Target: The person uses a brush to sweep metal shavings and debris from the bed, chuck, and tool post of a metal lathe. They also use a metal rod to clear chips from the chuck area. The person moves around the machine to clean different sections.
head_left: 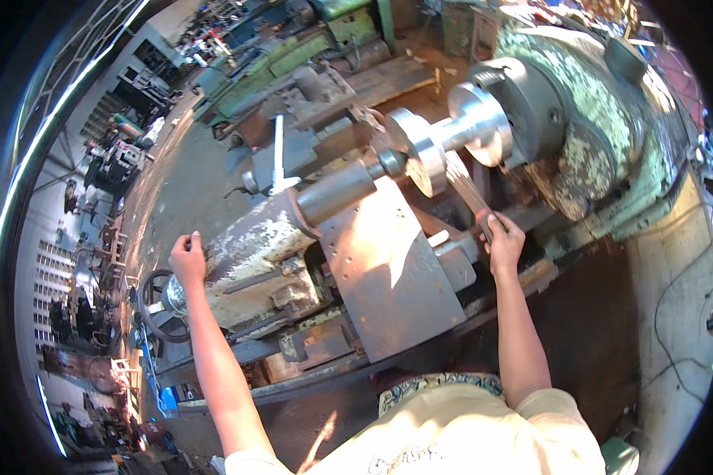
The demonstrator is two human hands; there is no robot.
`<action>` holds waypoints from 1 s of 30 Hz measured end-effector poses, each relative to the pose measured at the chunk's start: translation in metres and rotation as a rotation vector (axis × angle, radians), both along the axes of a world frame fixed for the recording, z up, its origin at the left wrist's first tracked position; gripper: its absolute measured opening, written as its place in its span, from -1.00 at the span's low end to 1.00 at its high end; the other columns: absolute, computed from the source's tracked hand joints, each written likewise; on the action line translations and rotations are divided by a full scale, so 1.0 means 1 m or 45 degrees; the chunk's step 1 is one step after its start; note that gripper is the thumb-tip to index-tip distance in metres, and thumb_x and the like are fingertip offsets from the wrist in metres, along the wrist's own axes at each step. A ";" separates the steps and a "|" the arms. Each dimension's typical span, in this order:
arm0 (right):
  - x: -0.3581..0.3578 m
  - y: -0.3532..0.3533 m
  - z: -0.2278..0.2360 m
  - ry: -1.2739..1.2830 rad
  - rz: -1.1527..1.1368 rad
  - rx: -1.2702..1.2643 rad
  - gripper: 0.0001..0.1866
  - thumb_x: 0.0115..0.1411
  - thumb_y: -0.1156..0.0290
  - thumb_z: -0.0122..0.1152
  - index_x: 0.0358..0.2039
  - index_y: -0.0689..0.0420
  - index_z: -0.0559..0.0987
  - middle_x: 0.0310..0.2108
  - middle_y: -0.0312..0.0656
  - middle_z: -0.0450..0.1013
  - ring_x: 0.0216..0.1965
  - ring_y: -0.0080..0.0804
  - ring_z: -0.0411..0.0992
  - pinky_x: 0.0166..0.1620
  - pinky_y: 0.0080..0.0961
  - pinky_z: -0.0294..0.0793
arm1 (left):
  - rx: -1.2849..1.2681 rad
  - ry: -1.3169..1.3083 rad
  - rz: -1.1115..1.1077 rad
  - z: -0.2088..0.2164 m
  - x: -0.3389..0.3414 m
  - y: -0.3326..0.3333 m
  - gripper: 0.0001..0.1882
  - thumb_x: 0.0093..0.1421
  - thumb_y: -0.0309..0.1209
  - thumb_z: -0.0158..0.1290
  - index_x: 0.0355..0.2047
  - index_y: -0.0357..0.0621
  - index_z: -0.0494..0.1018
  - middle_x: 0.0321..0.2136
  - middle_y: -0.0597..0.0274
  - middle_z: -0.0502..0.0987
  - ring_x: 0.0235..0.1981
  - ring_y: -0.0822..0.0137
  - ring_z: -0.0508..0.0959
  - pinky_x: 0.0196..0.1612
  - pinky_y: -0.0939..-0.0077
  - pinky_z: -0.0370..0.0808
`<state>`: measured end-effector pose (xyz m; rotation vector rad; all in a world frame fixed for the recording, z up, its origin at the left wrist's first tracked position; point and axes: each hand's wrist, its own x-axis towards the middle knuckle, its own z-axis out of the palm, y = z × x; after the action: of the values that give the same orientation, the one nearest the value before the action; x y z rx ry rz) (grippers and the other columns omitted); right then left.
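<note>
A shiny turned metal workpiece point(457, 133), with two thick round flanges joined by a narrower shaft, sits between the lathe's dark chuck point(537, 107) and the tailstock centre point(390, 163). My right hand point(505, 242) is closed round the near end of a flat brush-like tool point(466, 187) with a striped grey body and a reddish band. The tool's far end reaches up to the gap between the flanges; whether it touches the metal I cannot tell. My left hand point(187, 257) is loosely closed beside the worn tailstock point(253, 237), above its handwheel point(157, 305), with nothing visible in it.
A flat metal plate point(396, 277) lies across the lathe bed below the workpiece. The green, flaking headstock point(610, 119) stands at the right. A T-shaped metal handle point(279, 154) rises behind the tailstock. Another green machine point(293, 71) stands further back. Cables point(673, 317) run at the right.
</note>
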<state>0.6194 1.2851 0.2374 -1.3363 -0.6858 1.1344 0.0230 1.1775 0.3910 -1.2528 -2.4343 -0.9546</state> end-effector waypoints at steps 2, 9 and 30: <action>0.000 0.000 -0.001 0.127 0.021 -0.111 -0.75 0.29 0.43 0.25 -0.10 0.30 0.66 -0.48 -0.21 0.55 -0.61 -0.58 0.43 -0.67 -0.65 0.22 | -0.001 0.112 -0.061 -0.001 -0.003 0.001 -0.66 0.27 -0.18 0.19 -0.36 -0.28 0.61 -0.54 0.07 0.62 -0.50 0.18 0.60 -0.36 0.28 0.48; -0.008 0.005 -0.013 -0.723 0.033 0.000 -0.73 0.20 0.31 0.32 -0.19 0.22 0.72 -0.42 -0.11 0.65 -0.56 -0.46 0.56 -0.38 -0.47 0.53 | -0.052 0.241 -0.048 -0.003 -0.013 0.000 -0.62 0.30 -0.11 0.14 -0.32 -0.23 0.64 -0.47 0.10 0.66 -0.42 0.13 0.63 -0.29 0.26 0.49; -0.024 0.004 0.025 -0.902 0.273 0.113 -0.62 0.17 0.14 0.35 -0.12 0.12 0.71 -0.26 0.12 0.61 -0.16 0.01 0.62 -0.10 -0.26 0.57 | -0.239 0.251 0.022 -0.002 -0.041 0.004 -0.49 0.27 0.02 0.12 -0.15 -0.23 0.65 -0.25 -0.02 0.69 -0.18 0.00 0.64 -0.05 0.20 0.49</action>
<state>0.5953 1.2890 0.2620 -1.6203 -1.4020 0.7614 -0.0178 1.1814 0.3885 -1.3149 -2.4171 -0.5781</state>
